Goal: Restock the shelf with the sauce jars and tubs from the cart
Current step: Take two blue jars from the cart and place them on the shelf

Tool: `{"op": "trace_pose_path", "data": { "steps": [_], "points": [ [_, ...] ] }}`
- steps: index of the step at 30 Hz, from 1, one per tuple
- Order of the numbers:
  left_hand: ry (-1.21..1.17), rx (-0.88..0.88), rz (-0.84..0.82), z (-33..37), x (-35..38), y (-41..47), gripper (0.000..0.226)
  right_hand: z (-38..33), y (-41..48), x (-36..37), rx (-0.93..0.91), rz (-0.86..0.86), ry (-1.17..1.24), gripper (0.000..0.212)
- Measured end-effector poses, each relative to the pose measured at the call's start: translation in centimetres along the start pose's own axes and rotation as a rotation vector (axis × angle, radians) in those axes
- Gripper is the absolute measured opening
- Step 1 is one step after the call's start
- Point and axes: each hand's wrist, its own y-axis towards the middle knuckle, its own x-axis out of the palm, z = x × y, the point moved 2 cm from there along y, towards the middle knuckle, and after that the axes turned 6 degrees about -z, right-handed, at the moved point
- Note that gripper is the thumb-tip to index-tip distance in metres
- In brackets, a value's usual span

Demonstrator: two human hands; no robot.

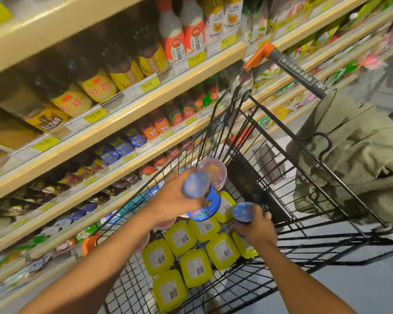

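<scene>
Both forearms reach out from the bottom edge, down into the black wire shopping cart [279,141]. My left hand [175,200] is wrapped around a blue-lidded glass sauce jar with a blue label [210,203], held tilted above the goods in the basket. My right hand [258,230] grips a second blue-lidded jar [243,211] lower down, near the cart's right wall, with my fingers curled round its body.

Under my hands lie the square yellow-green plastic tubs with white barcode stickers [196,267], packed side by side on the cart floor. A round clear tub with a pinkish top [214,171] sits just beyond the jar in my left hand. A pale round tub shows partly under my left wrist, though I cannot make it out well.

An olive-green cloth bag [349,159] hangs at the far end of the cart, below the grey push bar with orange ends [297,73].

To the left runs the cream-coloured shelf unit with yellow price tags [145,105]. Its upper row carries dark bottles with yellow labels [95,87]. A lower row carries small blue-labelled jars [123,148] that seem to match mine, though the blur keeps me from being sure.
</scene>
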Motion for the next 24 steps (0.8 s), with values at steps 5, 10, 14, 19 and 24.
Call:
{"op": "trace_pose_path", "data": {
  "steps": [5,10,14,19,24],
  "points": [
    [-0.030,0.043,0.049,-0.1,-2.0,-1.6,0.076,-1.5,-2.7,-3.5,-0.090,-0.026,0.049,0.086],
    [-0.042,0.109,0.153,0.9,-4.8,-4.3,0.077,-5.6,-6.0,-8.7,-0.280,0.005,0.121,0.082],
    [-0.054,0.120,0.223,1.4,-7.5,-6.8,0.069,-10.2,-8.3,-12.3,-0.484,0.026,0.260,0.076],
    [-0.102,0.181,0.349,0.8,-11.2,-11.6,0.068,-18.1,-12.6,-16.5,-0.705,0.057,0.293,0.075],
    [-0.133,0.219,0.513,0.0,-15.2,-18.9,0.066,-25.7,-17.6,-17.6,-0.843,0.066,0.300,0.067]
  ]
}}
